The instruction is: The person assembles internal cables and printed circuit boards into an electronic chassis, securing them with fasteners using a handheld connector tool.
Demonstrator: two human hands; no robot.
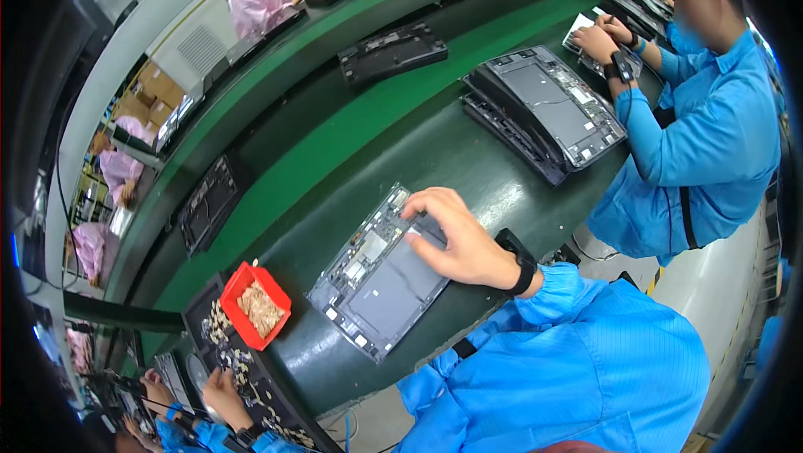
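An opened tablet [393,290] lies on the green bench in front of me, its circuit boards and grey battery plates bare. Over its far right part hovers my right hand [464,240], coming in from the right with a black band at the wrist. Its fingers are curved, and a gap shows between thumb and fingertips; nothing visible is held. Whether a fingertip touches the boards I cannot tell. My left hand does not show. Left of the tablet, a red bin [280,296] of small pale pieces rests by a dark tray [276,369] holding many small parts.
At the right, a stack of opened tablets [544,106] stands near a co-worker in a blue smock [703,135]. More device housings [393,51] lie on the bright green strip. Another person's hand [224,399] is beside the tray. People in pink work across the line.
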